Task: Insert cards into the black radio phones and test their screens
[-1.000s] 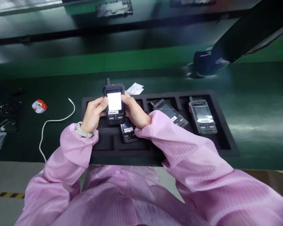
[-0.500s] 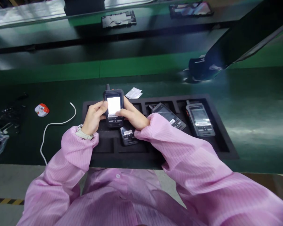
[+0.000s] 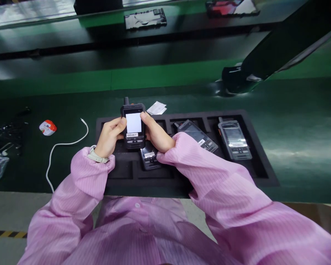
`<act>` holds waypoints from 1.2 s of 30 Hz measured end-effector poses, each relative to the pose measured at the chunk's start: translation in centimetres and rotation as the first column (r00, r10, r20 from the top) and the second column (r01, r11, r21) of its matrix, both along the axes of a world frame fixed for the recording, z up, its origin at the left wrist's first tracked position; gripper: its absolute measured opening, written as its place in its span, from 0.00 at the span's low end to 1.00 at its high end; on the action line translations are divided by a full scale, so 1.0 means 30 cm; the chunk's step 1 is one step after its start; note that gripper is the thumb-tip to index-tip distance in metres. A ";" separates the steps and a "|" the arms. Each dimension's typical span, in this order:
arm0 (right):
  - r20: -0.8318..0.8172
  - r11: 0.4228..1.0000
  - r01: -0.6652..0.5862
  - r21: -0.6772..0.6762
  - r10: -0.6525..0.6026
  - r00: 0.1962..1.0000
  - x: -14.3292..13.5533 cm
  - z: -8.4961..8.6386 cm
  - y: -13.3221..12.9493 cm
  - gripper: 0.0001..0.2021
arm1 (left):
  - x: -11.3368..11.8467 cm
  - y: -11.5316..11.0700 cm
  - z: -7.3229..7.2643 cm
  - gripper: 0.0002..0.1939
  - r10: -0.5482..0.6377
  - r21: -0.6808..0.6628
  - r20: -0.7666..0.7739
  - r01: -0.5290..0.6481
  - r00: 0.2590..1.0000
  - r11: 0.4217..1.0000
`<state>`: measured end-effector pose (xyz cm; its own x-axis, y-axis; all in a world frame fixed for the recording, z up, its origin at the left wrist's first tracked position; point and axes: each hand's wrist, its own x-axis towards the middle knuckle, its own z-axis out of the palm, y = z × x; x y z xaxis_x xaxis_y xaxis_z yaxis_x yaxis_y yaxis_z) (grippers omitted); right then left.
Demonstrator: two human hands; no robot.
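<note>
Apparently midway: holding lit handset [image 3: 134, 123] over tray [image 3: 268, 175], left of frame centre, not set down | with three other handsets [image 3: 235, 140] in tray, centre to right; cannot tell if finished | clamped by its sides between left hand [image 3: 108, 138] and right hand [image 3: 157, 133], thumbs in front, fingers partly hidden behind

The radio [image 3: 134, 127] looks made of matt plastic with a smooth, glossy screen [image 3: 134, 122], the tray [image 3: 258, 148] below of matt foam, the sleeves [image 3: 223, 173] of softly shiny cloth, while the tabletop [image 3: 298, 147] is smooth and glossy beyond the tray's right edge.
</note>
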<state>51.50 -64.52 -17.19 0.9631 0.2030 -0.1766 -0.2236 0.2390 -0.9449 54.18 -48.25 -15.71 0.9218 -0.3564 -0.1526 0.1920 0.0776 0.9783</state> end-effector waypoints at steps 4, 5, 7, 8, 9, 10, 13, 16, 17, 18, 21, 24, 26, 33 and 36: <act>-0.060 0.998 -0.003 0.056 0.006 0.998 -0.003 0.006 -0.001 0.34 | 0.001 -0.001 0.001 0.24 0.013 0.006 0.004 -0.013 1.000 1.000; -0.056 0.998 0.000 0.057 0.003 0.998 -0.004 0.009 -0.002 0.34 | 0.001 -0.001 0.002 0.24 0.014 0.012 0.005 -0.014 1.000 1.000; -0.029 0.998 0.001 0.066 0.001 1.000 -0.005 0.014 -0.002 0.32 | 0.001 -0.001 0.003 0.25 0.018 0.024 0.009 -0.018 1.000 1.000; -0.010 0.997 -0.006 0.072 0.006 1.000 -0.005 0.016 -0.003 0.32 | 0.001 -0.001 0.003 0.25 0.022 0.027 0.012 -0.022 1.000 0.999; 0.010 0.997 -0.018 0.076 0.017 1.000 -0.005 0.017 -0.003 0.31 | 0.001 -0.001 0.003 0.25 0.024 0.029 0.014 -0.025 1.000 0.999; 0.027 0.996 -0.027 0.080 0.024 0.999 -0.005 0.019 -0.003 0.31 | 0.001 0.000 0.003 0.25 0.023 0.029 0.015 -0.023 1.000 0.999; 0.055 0.997 -0.028 0.074 0.024 0.998 -0.003 0.027 -0.002 0.29 | 0.000 0.000 0.002 0.25 0.008 0.031 0.012 -0.008 1.000 0.999; 0.064 0.998 -0.006 0.066 0.001 0.998 -0.004 0.037 0.000 0.26 | -0.001 0.000 0.003 0.25 0.001 0.025 0.010 -0.002 1.000 1.000; 0.062 0.997 -0.004 0.071 -0.001 0.998 -0.006 0.039 0.000 0.26 | -0.002 0.000 0.003 0.25 -0.001 0.024 0.008 0.001 1.000 1.000; 0.057 0.997 -0.005 0.080 0.000 0.998 -0.007 0.040 0.000 0.25 | -0.002 0.000 0.004 0.24 -0.005 0.024 0.006 0.005 1.000 1.000; 0.031 0.995 -0.019 0.102 0.016 0.999 -0.012 0.034 -0.002 0.27 | -0.004 -0.002 0.005 0.25 -0.012 0.033 -0.001 0.013 1.000 0.999; 0.008 0.994 -0.023 0.103 0.022 1.000 -0.014 0.029 -0.003 0.30 | -0.005 -0.003 0.004 0.25 -0.010 0.028 -0.004 0.010 1.000 1.000; 0.009 0.994 -0.024 0.106 0.023 1.000 -0.014 0.032 -0.003 0.30 | -0.005 -0.003 0.002 0.25 -0.011 0.028 -0.006 0.011 1.000 1.000; 0.116 1.000 0.001 -0.019 0.001 0.993 -0.014 0.052 -0.006 0.30 | -0.004 -0.002 0.003 0.24 -0.006 0.012 0.015 0.006 1.000 1.000; 0.096 1.000 0.002 0.001 -0.002 0.995 -0.014 0.046 -0.009 0.30 | -0.004 -0.004 0.005 0.25 0.004 0.000 0.015 -0.004 1.000 1.000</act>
<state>51.09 -64.77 -15.82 0.9760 0.2014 -0.0833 -0.1315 0.2398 -0.9619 54.07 -48.36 -15.57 0.9254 -0.3526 -0.1390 0.1772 0.0784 0.9811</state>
